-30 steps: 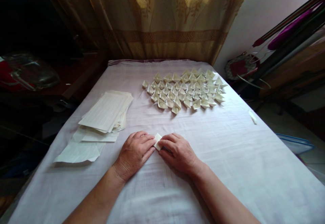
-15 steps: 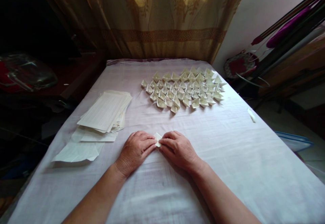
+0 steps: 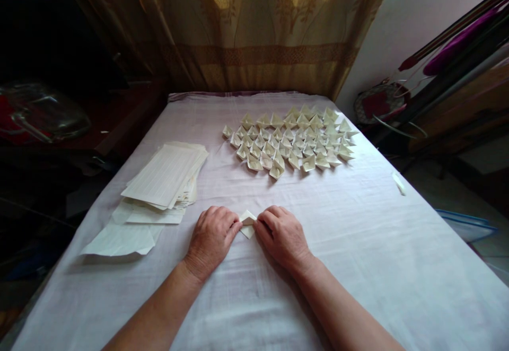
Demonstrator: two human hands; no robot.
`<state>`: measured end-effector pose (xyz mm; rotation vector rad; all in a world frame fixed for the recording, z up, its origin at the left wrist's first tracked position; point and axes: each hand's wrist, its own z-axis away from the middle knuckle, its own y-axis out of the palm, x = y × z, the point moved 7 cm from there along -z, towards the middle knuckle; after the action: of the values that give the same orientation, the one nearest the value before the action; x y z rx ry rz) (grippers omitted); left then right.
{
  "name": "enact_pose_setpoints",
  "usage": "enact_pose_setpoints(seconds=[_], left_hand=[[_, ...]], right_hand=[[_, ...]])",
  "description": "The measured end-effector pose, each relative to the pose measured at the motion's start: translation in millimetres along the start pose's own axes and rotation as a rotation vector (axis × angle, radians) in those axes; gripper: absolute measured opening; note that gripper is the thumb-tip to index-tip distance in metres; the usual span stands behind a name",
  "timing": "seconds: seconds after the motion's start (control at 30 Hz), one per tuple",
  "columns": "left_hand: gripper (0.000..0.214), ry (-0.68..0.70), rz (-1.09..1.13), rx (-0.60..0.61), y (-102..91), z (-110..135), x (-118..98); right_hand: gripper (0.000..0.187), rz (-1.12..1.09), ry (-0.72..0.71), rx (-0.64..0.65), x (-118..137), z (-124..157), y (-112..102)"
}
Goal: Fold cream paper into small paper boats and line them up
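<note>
- The left hand (image 3: 210, 239) and the right hand (image 3: 283, 237) lay knuckles-up on the white cloth (image 3: 358, 255), close together. The fingertips of each were closed on opposite corners of a small folded paper (image 3: 247, 222).
- That paper sat on the cloth between the two hands, near the front middle of the table, with one flap raised into a peak.
- Risk, as a judgement: the paper looked thin and the grip was only at its corners. An uneven pull could have torn a crease or pushed the fold out of square.
- The cloth looked soft and slightly wrinkled, so pressing on it could have left a weak or crooked crease.
- To the left, a loose stack of lined sheets (image 3: 165, 176) was fanned out near the table edge. A sweep of the left forearm could have knocked the lowest sheets off.
- Further back, many finished folded pieces (image 3: 292, 139) lay packed in rows; a draught or a tug on the cloth could have scattered them.
- A small paper scrap (image 3: 398, 183) lay alone near the right edge.
- Behind hung a patterned curtain (image 3: 258, 27).
- The sheets showed ruled lines only; no word, brand or label could be read anywhere.
</note>
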<state>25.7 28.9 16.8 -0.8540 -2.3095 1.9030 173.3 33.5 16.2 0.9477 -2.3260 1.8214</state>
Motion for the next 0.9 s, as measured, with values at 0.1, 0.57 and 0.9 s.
enact_pose_setpoints(seconds=[0.1, 0.57, 0.9], left_hand=[[0.011, -0.065, -0.045, 0.009, 1.2, -1, 0], [0.014, -0.16, -0.141, -0.004, 4.8, -2, -3], [0.011, -0.197, -0.159, 0.016, 8.4, -5, -1]], right_hand=[[0.02, 0.07, 0.042, 0.001, 1, -2, 2], [0.02, 0.205, 0.148, 0.057, 1, -7, 8], [0.019, 0.236, 0.172, 0.052, 1, -8, 11]])
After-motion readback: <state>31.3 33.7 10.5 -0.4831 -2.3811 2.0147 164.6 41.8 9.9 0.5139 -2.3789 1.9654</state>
